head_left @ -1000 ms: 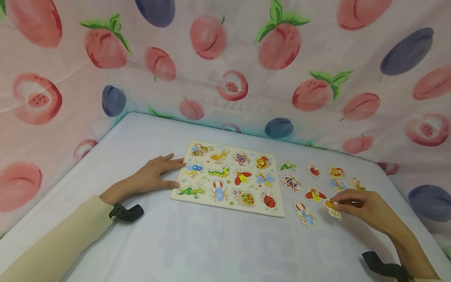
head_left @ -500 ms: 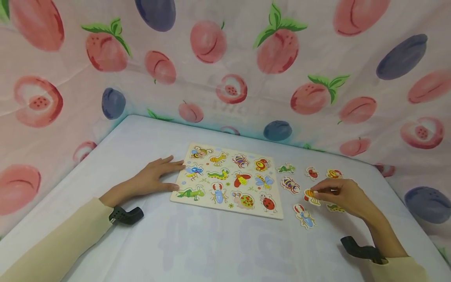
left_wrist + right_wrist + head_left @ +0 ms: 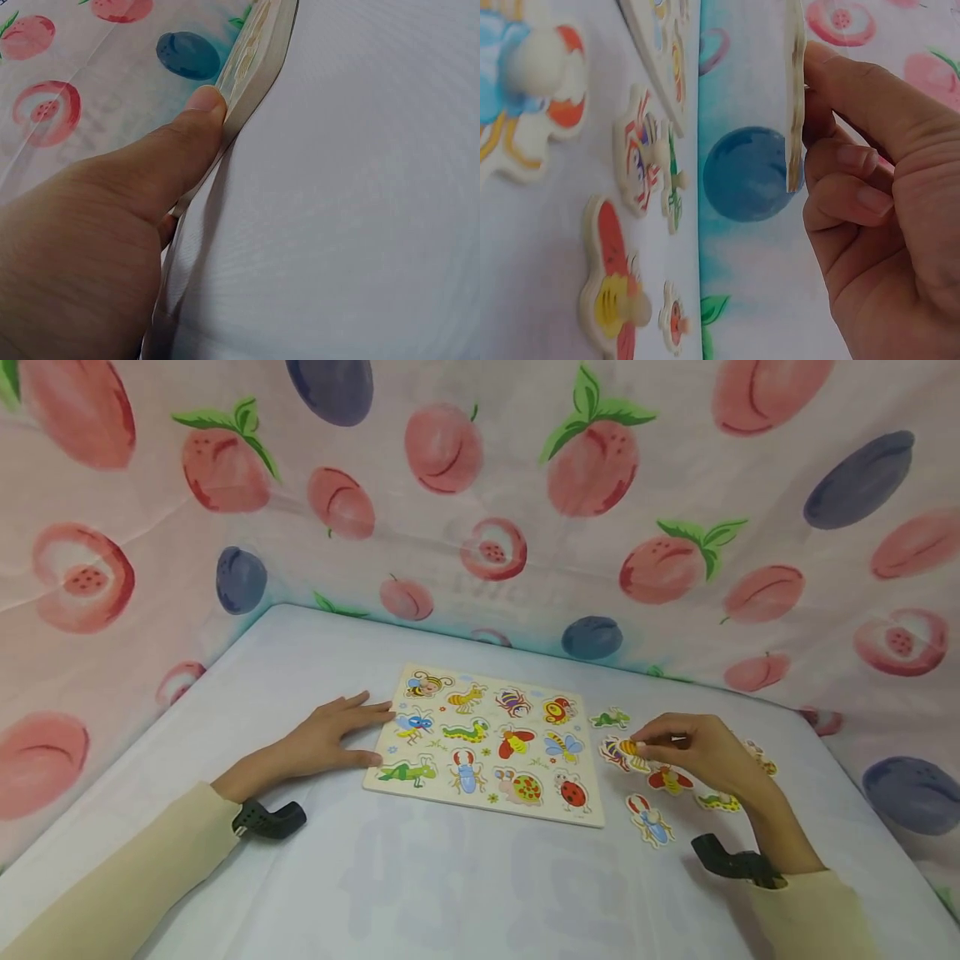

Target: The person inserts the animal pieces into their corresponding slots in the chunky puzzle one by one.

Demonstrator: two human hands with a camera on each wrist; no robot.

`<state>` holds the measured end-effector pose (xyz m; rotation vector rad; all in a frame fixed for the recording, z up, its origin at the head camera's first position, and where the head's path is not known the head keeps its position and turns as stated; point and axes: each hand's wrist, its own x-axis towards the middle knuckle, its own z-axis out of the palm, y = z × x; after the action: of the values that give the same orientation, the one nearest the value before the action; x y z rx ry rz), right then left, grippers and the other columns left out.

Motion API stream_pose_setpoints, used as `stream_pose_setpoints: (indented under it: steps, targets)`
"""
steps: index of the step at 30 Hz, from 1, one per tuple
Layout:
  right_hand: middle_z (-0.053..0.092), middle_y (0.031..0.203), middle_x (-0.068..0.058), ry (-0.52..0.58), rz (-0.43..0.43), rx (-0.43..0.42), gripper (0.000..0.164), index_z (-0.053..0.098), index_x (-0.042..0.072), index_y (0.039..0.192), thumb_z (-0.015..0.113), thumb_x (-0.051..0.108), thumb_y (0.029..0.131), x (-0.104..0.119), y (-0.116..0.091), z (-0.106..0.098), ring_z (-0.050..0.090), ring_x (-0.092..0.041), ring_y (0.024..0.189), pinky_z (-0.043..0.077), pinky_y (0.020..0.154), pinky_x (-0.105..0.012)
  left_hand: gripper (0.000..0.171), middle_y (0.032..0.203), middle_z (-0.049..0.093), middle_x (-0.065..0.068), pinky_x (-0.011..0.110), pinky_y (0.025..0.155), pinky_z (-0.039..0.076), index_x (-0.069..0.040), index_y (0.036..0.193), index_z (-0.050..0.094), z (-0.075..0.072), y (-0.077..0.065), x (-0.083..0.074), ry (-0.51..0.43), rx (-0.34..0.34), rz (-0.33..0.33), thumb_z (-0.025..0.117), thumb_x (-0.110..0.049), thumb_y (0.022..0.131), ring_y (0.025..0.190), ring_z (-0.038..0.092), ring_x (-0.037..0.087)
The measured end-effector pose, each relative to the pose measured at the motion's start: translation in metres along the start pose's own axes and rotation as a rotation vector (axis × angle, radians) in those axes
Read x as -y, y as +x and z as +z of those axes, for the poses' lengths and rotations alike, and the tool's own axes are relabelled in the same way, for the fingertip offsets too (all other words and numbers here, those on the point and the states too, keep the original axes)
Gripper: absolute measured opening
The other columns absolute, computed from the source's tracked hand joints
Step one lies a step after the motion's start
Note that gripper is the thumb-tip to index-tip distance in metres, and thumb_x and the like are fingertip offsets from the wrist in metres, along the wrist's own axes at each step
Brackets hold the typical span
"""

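Note:
A wooden puzzle board (image 3: 442, 790) printed with insects lies flat on the table. My left hand (image 3: 318, 739) rests at its left side, fingers spread and straight. In the left wrist view, the thumb (image 3: 202, 101) touches the board's edge. Over the loose pieces, my right hand (image 3: 701, 756) pinches an orange-and-yellow striped insect puzzle piece (image 3: 633, 755) between thumb and fingers. The right wrist view shows this piece edge-on, raised above the table. In the head view it overlaps a purple striped beetle piece (image 3: 611, 750) lying below.
Right of the board lie several knobbed pieces: a green grasshopper (image 3: 610, 718), a red-and-yellow bug (image 3: 670, 779), a blue stag beetle (image 3: 649, 821) and a green caterpillar (image 3: 717, 801). The right hand hides part of this group. A fruit-patterned cloth (image 3: 420, 543) hangs behind the table.
My right hand has lifted the striped insect piece and carried it left toward the board, uncovering the caterpillar and red-and-yellow bug pieces. My left hand has stayed at the board's edge.

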<state>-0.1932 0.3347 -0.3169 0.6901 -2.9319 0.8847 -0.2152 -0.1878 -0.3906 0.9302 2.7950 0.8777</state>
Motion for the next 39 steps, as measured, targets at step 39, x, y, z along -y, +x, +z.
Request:
stream_pose_setpoints:
  steps: [39]
  targets:
    - [0.069,0.092,-0.002,0.145,-0.265,0.028,0.015,0.074,0.007,0.098,0.073,0.004,0.084,0.074,0.090,0.045,0.056,-0.019,0.070,0.047,0.059,-0.024,0.071,0.150,0.038,-0.002,0.058,0.111,0.010,-0.019,0.142,0.049,0.001,-0.001,0.000,0.009,-0.014,-0.002,0.069,-0.052,0.082,0.143,0.015,0.033]
